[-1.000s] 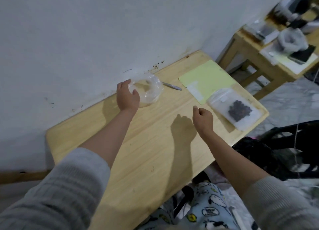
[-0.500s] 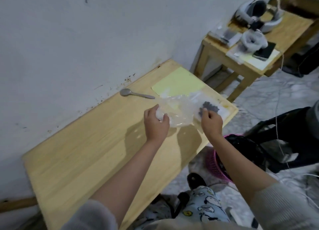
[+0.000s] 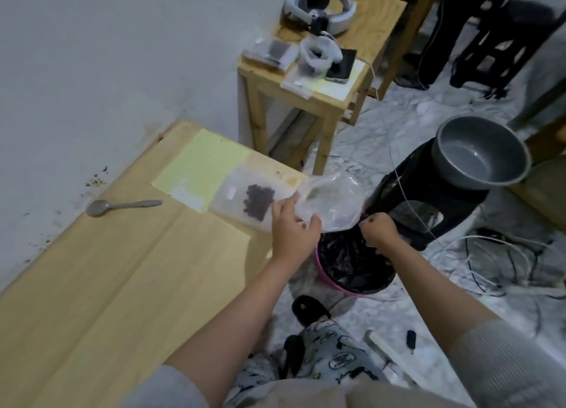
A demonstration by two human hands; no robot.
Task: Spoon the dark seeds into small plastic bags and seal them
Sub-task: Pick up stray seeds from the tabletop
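Since half a second ago, clear bag (image 3: 332, 205) moved off bench (image 3: 122, 285) over pink bin (image 3: 352, 285) | left hand (image 3: 291, 226), right hand (image 3: 378, 228) each pinched its rim | light, limp, slippery film; hold by edge | seed bag (image 3: 248, 203) left of bin.

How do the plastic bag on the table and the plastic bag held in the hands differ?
The bag on the table lies flat and holds a cluster of dark seeds; the held bag is crumpled and looks empty. The bag on the table rests partly on a yellow sheet; the held bag hangs past the table edge above a pink bin, gripped by the left hand and right hand. Both are clear plastic.
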